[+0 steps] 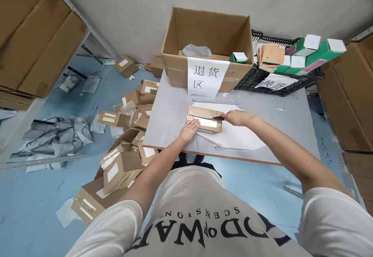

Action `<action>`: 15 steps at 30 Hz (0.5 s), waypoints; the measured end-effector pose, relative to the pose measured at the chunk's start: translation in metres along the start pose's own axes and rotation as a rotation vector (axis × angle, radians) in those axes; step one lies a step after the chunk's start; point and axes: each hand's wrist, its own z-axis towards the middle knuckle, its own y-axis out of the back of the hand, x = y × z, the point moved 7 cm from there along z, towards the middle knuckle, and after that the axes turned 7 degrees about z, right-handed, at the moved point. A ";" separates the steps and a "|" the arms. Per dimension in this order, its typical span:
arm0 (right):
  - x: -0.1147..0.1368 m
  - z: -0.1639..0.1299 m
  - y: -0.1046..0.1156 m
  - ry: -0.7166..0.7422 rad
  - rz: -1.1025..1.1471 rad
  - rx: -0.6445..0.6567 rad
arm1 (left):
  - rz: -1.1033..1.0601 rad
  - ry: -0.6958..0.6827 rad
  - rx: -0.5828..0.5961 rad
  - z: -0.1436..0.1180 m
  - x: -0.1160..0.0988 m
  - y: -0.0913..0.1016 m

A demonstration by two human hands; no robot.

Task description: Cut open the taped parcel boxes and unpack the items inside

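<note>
A grey bench (262, 109) carries a big open carton (204, 43) at its twelve o'clock edge. Mid-bench lies a flat taped parcel (204, 119). The left hand (189, 129) rests open and flat on its seven o'clock corner; the right hand (237, 118), at three o'clock, is closed around a red-handled cutter (218, 118) touching the parcel.
</note>
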 end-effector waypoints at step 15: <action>-0.062 -0.063 -0.043 -0.053 0.141 -0.096 | -0.034 0.005 0.029 0.001 0.002 -0.006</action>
